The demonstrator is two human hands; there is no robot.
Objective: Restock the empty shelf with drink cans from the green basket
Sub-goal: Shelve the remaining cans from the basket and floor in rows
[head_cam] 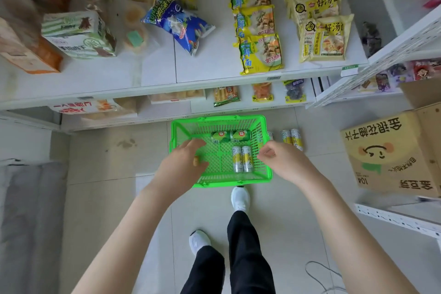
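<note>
Green basket (220, 175) down on the floor (114, 169), just in front of the white shelves (167, 88). Four drink cans lying flat inside: two green cans (231, 136) side by side at the far end, two yellow-and-white cans (243, 159) side by side nearer the right wall. More yellow-and-white cans (292, 138) on the floor just right of the basket. Left hand (183, 164) over the basket's left side, grip loose and half open, holding no can. Right hand (281, 160) over the right rim, grip curled with finger and thumb close together, nothing in it. One white shoe (240, 198) touching the basket's near edge. Snack bags (257, 24) on the shelf above. Yellow cardboard box (391, 153) off to the right.
</note>
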